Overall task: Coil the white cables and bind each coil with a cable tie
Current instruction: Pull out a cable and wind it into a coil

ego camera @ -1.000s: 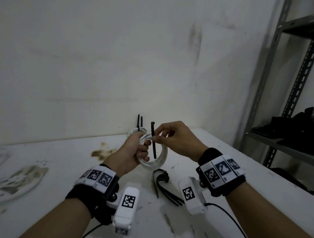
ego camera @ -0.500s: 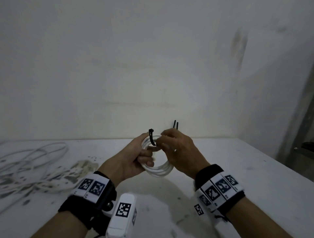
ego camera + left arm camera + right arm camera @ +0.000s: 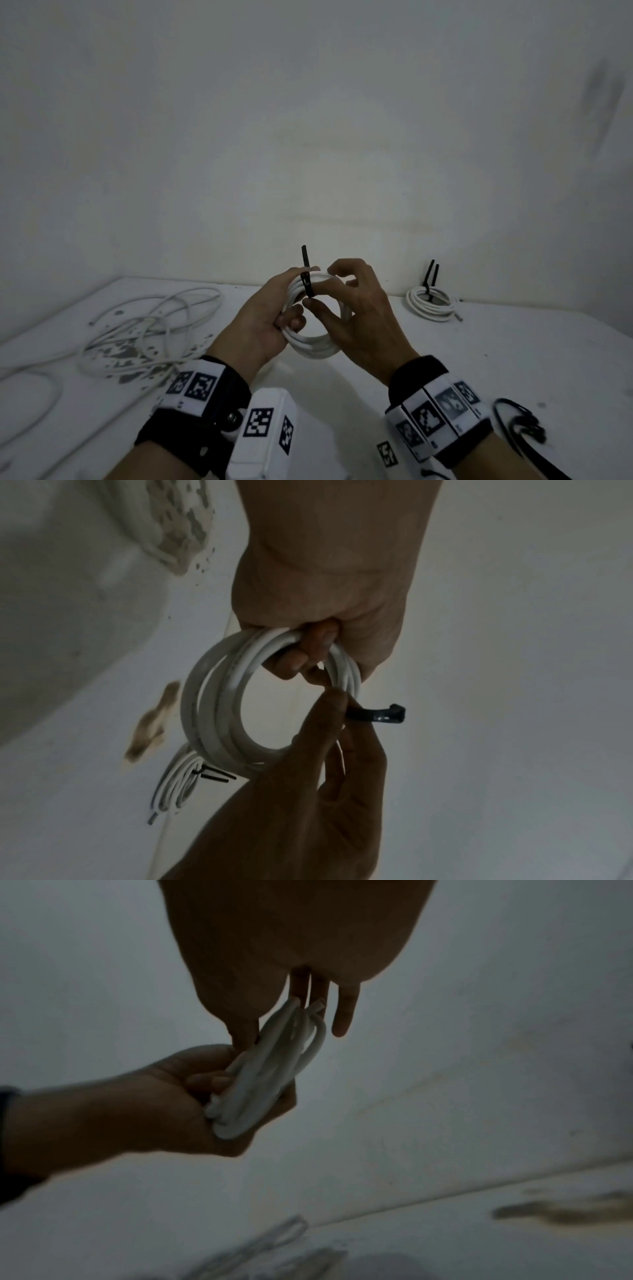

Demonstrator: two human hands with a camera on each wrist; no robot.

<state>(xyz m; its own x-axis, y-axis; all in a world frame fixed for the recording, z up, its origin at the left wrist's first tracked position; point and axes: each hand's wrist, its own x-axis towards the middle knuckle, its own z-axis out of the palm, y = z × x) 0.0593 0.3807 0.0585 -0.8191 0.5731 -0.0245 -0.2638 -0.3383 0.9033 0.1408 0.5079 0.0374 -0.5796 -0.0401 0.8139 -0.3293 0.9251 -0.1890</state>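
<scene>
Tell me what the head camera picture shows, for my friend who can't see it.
Two hands hold up a white coil over a table: the left hand grips it while the right hand works a black tie around it. A tied coil lies at right, loose cables at left.

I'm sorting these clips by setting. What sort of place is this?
Probably a bare workroom or storage room, not a home. The stained white table stands against a plain scuffed wall, and it holds only work stock: loose white cables, a bound coil and spare black cable ties.
</scene>
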